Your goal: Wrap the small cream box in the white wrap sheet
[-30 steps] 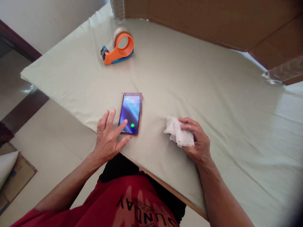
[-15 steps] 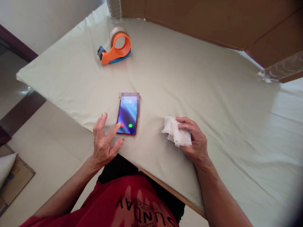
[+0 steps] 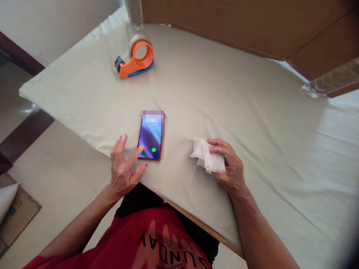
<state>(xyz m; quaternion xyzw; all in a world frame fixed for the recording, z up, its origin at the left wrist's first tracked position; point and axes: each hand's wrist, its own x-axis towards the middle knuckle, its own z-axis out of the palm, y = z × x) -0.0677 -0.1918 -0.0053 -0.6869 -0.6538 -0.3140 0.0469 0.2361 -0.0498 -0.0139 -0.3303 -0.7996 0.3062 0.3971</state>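
Observation:
A red-cased phone lies face up near the table's front edge, its lit screen showing a red and a green call button. My left hand is open with fingers spread, a fingertip at the phone's lower left corner by the red button. To the right, my right hand rests on the cloth, fingers closed on a crumpled white piece of bubble wrap.
A pale green cloth covers the table. An orange tape dispenser sits at the back left, a clear plastic bottle behind it. A large cardboard box with a taped flap stands along the back. Tiled floor lies left.
My left hand has drawn back a little from the phone screen, uncovering the red button. The right hand and the bubble wrap stay in place.

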